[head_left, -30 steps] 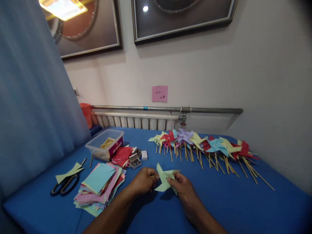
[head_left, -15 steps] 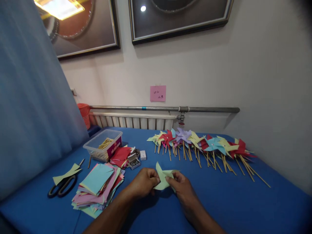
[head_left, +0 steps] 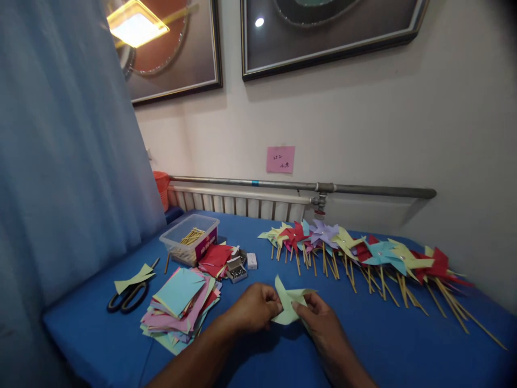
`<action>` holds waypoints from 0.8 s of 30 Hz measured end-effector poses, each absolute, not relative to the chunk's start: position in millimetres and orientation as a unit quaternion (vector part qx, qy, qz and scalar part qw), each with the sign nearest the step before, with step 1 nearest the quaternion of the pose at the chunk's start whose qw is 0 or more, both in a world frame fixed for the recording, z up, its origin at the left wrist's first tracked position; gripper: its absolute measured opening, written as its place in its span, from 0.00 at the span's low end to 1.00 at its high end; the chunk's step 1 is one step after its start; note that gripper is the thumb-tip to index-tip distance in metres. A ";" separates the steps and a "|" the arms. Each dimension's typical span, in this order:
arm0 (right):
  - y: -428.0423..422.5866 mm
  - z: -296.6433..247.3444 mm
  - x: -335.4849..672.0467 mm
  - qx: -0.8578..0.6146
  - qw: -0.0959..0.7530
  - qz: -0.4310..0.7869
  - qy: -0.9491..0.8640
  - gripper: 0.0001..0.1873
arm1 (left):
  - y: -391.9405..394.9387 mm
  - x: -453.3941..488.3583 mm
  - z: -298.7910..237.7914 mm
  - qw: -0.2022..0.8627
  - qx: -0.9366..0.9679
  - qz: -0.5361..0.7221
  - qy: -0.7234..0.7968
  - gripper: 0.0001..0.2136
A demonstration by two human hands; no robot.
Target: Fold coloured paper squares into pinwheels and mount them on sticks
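Observation:
Between my two hands is a pale green paper pinwheel [head_left: 288,308], its blades partly folded in and no stick showing on it. My left hand [head_left: 258,308] pinches its left edge between thumb and fingers. On the other side my right hand [head_left: 319,317] grips it, with the thumb pressed near the middle of the paper. Left of my hands lies a stack of cut coloured paper squares [head_left: 180,296], a light blue one on top. Just beyond my left hand stands a small opened box of metal pins [head_left: 236,269].
Finished pinwheels on sticks [head_left: 379,253] lie in a row at the back right. A clear plastic tub [head_left: 167,240] holds wooden sticks. Red paper squares [head_left: 216,258] and a small white box [head_left: 252,261] sit nearby. Scissors [head_left: 128,297] lie at left under a pale green paper piece [head_left: 135,278].
The whole view has shifted, so things appear farther right and slightly lower. Both hands keep hold of the green paper pinwheel, with little change in their grip.

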State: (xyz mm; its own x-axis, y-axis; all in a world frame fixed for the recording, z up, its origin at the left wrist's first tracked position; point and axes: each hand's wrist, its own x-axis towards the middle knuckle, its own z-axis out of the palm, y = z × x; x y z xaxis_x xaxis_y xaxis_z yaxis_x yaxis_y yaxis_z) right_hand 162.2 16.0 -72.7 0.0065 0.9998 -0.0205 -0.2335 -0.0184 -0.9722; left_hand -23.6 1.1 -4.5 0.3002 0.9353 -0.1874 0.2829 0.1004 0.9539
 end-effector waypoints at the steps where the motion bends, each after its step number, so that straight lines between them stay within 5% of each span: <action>1: 15.6 -72.2 162.3 -0.446 0.548 0.560 -0.431 0.26 | 0.4 -23.5 -4.0 0.537 0.601 0.303 0.508 0.09; 24: -2.6 -47.3 158.4 -0.442 0.539 0.570 -0.434 0.23 | -6.9 -25.1 8.7 0.507 0.629 0.299 0.508 0.04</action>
